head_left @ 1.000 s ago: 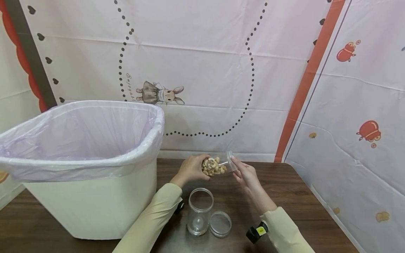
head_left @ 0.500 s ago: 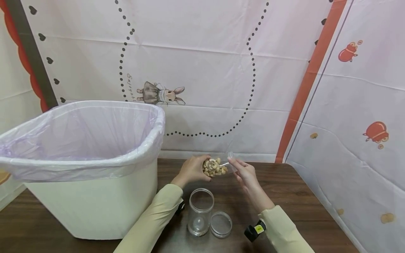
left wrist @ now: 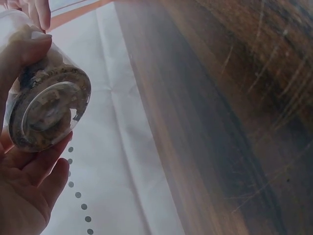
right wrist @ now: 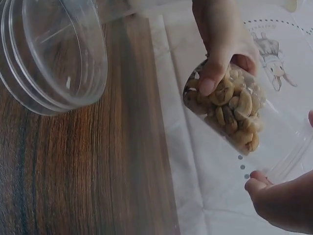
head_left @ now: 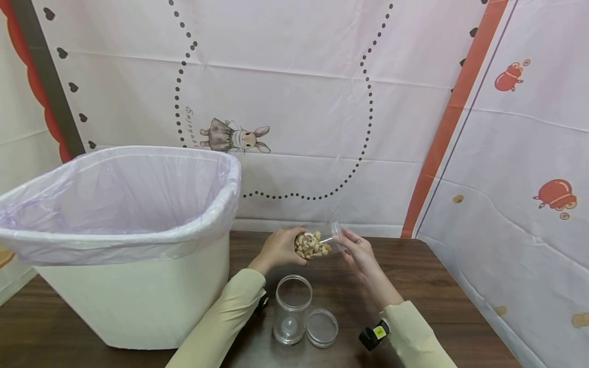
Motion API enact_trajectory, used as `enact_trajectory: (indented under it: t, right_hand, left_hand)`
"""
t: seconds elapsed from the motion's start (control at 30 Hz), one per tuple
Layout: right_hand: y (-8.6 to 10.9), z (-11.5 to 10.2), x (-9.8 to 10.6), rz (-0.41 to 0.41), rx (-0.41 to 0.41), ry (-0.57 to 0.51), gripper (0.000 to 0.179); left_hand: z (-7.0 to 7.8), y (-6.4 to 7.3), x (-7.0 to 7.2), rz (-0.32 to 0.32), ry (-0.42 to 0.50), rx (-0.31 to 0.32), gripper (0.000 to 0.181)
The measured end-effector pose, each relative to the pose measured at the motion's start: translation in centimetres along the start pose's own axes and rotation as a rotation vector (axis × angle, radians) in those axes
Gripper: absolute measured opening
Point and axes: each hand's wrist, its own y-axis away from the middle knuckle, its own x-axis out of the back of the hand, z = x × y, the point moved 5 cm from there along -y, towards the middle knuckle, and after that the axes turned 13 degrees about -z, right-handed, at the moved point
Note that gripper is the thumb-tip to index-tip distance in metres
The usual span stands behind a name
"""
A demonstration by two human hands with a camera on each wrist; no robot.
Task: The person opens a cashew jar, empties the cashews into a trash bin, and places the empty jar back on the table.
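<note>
My left hand (head_left: 278,249) grips a clear jar (left wrist: 73,81) near its base, thumb on one side and fingers round the other. Held above the table, the jar lies nearly on its side, its base toward the left. Cashews (head_left: 310,246) fill the base end and are seen close up in the right wrist view. At the far end of the jar, my right hand (head_left: 361,255) holds the clear lid (head_left: 336,230) between thumb and fingers. Part of the lid is hidden by those fingers. Below stands a second clear jar (head_left: 293,312), upright and uncovered, beside a loose clear lid (head_left: 322,328).
A large white bin (head_left: 152,301) with a pale purple liner (head_left: 138,189) stands at the left, close to my left forearm. The dark wooden table (head_left: 428,286) ends at a printed cloth backdrop (head_left: 294,112) behind and to the right.
My right hand's fingers have shifted slightly round the lid. The held jar and my left hand stay almost where they were; the view has drifted slightly.
</note>
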Motion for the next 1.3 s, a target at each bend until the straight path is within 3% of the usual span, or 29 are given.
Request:
enact_trajectory:
  t: [0.57, 0.9, 1.3]
  right_hand:
    - [0.0, 0.0, 0.4, -0.121, 0.022, -0.035, 0.067]
    - [1.0, 0.3, 0.1, 0.12, -0.057, 0.004, 0.068]
    - [0.5, 0.3, -0.2, 0.207, -0.023, 0.092, 0.06]
  left_hand:
    - [0.2, 0.0, -0.1, -0.051, 0.038, 0.023, 0.077]
    - [0.1, 0.2, 0.3, -0.004, 0.007, 0.035, 0.076]
    - [0.2, 0.2, 0.3, 0.016, -0.046, 0.035, 0.074]
